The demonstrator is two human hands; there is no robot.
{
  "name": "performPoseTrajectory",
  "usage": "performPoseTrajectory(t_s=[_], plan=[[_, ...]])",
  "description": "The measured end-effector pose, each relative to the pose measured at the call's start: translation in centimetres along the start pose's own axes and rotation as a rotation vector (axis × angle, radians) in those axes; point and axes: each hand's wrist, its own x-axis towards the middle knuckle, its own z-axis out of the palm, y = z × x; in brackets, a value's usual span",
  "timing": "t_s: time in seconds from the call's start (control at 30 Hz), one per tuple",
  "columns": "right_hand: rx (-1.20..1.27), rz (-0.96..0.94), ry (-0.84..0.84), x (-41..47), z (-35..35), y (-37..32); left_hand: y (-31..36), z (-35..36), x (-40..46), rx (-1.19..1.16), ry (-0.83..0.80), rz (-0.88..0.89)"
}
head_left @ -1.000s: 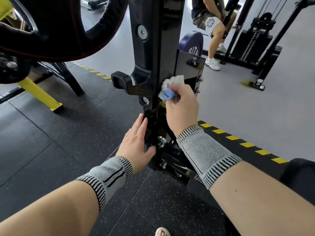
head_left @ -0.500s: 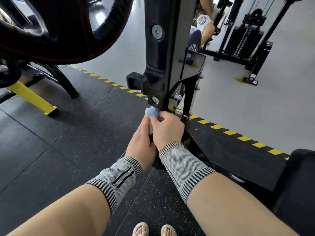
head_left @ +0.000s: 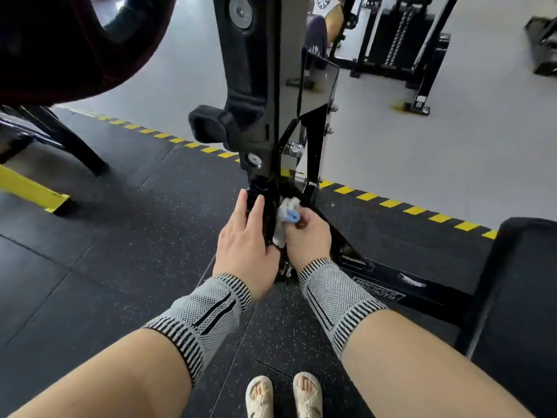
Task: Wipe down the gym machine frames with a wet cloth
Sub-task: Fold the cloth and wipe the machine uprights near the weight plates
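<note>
A black upright machine frame point(head_left: 256, 86) rises from the dark rubber floor in the middle of the view. My right hand point(head_left: 306, 236) grips a white and blue cloth point(head_left: 284, 215) and holds it against the right side of the frame's lower end. My left hand point(head_left: 245, 245) rests on the left side of the same post with its fingers straight, pointing up. Both wrists wear grey knitted braces.
A black pad point(head_left: 518, 297) sits at the right. A dark red padded part point(head_left: 75, 46) hangs over the upper left, above a yellow frame foot point(head_left: 33, 191). A yellow-black stripe point(head_left: 407, 209) crosses the floor. Another person point(head_left: 328, 10) and a cable machine point(head_left: 401, 40) stand behind. My sandalled feet point(head_left: 283, 396) are below.
My right hand has carried the cloth down the post from mid height to its lowest part. My left hand has stayed on the post's left side. The view has tipped downward.
</note>
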Motion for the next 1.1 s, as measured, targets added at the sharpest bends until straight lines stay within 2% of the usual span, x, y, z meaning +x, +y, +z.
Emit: performPoseTrajectory(t_s=[0.13, 0.2, 0.4, 0.53, 0.6, 0.7, 0.83, 0.9, 1.1], plan=[[0.167, 0.282, 0.02, -0.2, -0.1, 3.4, 0.1, -0.1, -0.2, 0.022, -0.011, -0.003], [0.291, 0.304, -0.007, 0.2, 0.3, 2.4, 0.1, 0.0, -0.1, 0.036, -0.014, -0.004], [0.318, 0.21, -0.062, -0.2, -0.9, -0.9, 0.2, 0.1, -0.2, 0.032, -0.014, -0.011], [0.382, -0.016, 0.248, 1.3, -3.7, -5.3, 0.5, -0.1, -0.1, 0.037, -0.018, -0.034], [0.295, -0.069, 0.195, 2.5, -3.3, -6.9, 0.5, -0.1, -0.2, 0.034, -0.017, -0.038], [0.121, -0.029, 0.085, 3.2, -2.6, -7.7, 0.8, -0.3, -0.3, 0.014, -0.012, -0.049], [0.224, 0.014, -0.023, 1.8, -3.6, -8.3, 0.7, -0.5, -0.1, -0.039, -0.035, -0.064], [0.3, 0.019, -0.1, 0.6, -4.1, -8.5, 0.8, -1.3, 0.1, -0.171, -0.028, -0.101], [0.372, -0.134, -0.164, -1.7, -5.0, -11.4, 4.4, -5.7, 1.1, -0.554, 0.273, -0.168]])
